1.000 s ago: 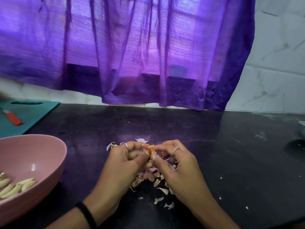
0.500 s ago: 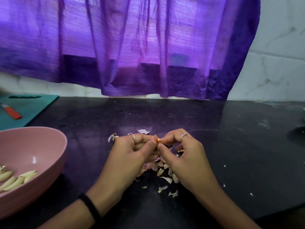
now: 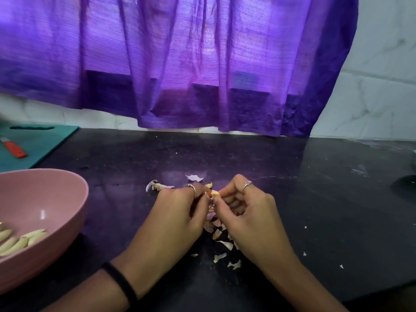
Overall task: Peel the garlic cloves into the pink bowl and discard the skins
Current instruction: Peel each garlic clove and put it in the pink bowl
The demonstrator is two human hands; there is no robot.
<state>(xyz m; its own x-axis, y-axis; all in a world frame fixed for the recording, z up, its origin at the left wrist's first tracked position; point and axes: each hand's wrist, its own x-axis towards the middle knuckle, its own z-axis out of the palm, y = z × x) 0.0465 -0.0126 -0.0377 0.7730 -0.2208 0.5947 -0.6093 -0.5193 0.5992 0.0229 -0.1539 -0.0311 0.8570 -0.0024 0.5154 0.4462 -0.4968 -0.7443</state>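
You pinched one garlic clove [image 3: 215, 194] between both thumbs and fingers, left hand [image 3: 177, 218] and right hand [image 3: 249, 218] closed on it, right of the pink bowl [image 3: 67, 199]. Skins [image 3: 219, 257] lay under your hands, partly hidden. The dark counter [image 3: 326, 210] had open room farther right. The bowl's left side was cut off.

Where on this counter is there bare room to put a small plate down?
The dark counter is mostly bare between the curtain hem and the hands, and to the right of the right hand, with only tiny flecks. It is crowded with skins under and between the hands, and the left is taken by the bowl and board.
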